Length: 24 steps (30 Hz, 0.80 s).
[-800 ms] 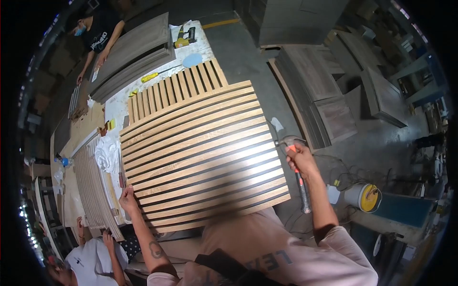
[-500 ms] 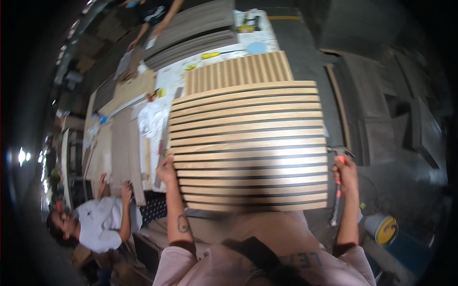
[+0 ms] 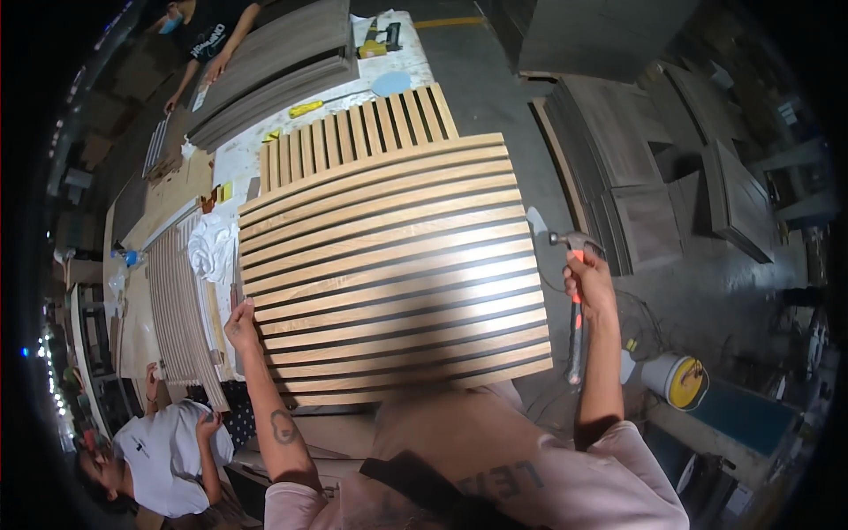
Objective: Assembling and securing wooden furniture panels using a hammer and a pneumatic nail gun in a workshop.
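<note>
A light wooden slatted panel [image 3: 389, 269] with dark grooves lies in front of my body, its slats running roughly left to right. My left hand [image 3: 240, 325] is closed on the panel's left edge, the thumb near the top face. Off the panel's right edge, my right hand [image 3: 592, 278] grips a claw hammer [image 3: 575, 349] by its orange and black handle. The hammer's head points up, clear of the panel. Beyond the far edge, a second slatted panel [image 3: 353, 137] sits partly hidden, its slats running away from me.
Dark board stacks stand on the white table [image 3: 243, 146] and on the floor [image 3: 609, 168] at right. A nail gun [image 3: 378, 42], a yellow-handled tool [image 3: 306, 109] and a white cloth [image 3: 212, 247] lie on the table. Two people are at left; a bucket [image 3: 664, 382] stands at right.
The view has shifted, so the panel and both hands appear further left and the panel is more tilted. My left hand still holds the panel's edge, and my right still holds the hammer.
</note>
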Tool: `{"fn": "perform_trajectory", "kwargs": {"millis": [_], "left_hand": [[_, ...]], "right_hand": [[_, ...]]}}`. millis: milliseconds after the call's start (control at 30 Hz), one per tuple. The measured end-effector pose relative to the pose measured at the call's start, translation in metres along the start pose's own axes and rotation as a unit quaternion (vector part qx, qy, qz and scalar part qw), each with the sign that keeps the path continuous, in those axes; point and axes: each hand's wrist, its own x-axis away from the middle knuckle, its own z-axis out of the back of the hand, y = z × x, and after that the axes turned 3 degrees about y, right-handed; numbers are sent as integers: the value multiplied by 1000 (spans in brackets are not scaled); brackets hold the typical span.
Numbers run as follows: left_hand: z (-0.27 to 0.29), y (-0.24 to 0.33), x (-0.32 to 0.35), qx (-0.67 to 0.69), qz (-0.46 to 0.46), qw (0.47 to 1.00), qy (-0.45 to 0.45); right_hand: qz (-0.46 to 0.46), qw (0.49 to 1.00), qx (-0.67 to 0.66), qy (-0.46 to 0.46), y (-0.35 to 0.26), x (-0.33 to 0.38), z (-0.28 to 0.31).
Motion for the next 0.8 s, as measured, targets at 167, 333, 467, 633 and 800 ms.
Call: {"fn": "perform_trajectory", "kwargs": {"millis": [167, 333, 467, 633, 800], "left_hand": [[-10, 4, 3, -21, -25, 999, 27], [-7, 7, 9, 4, 9, 1000, 12], [-7, 9, 7, -32, 15, 999, 1], [-11, 51, 4, -22, 93, 991, -91], [-21, 17, -25, -17, 36, 999, -8]], "right_hand": [[34, 999, 39, 5, 2, 3, -6], [22, 999, 18, -35, 2, 1, -7], [21, 999, 22, -14, -5, 7, -15], [47, 999, -16, 10, -15, -1, -13], [21, 998, -14, -57, -34, -10, -16]]}}
